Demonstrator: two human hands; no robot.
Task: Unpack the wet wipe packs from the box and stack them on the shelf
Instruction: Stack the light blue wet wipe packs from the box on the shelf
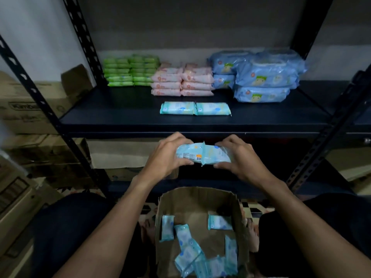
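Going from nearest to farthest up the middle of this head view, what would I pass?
First the cardboard box, then held wipe packs, two teal packs lying flat, pink pack stacks.

I see two pale blue held packs (202, 155) end to end above the open cardboard box (197, 199). Loose packs (186, 255) lie jumbled inside. Two shelf packs (177, 107) lie flat, side by side, on the dark shelf (100, 113).

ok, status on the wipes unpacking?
Left hand and right hand both grip the held packs, midair below the shelf edge. Two matching packs already on shelf; loose packs lie in the box. Nothing blocking the shelf front.
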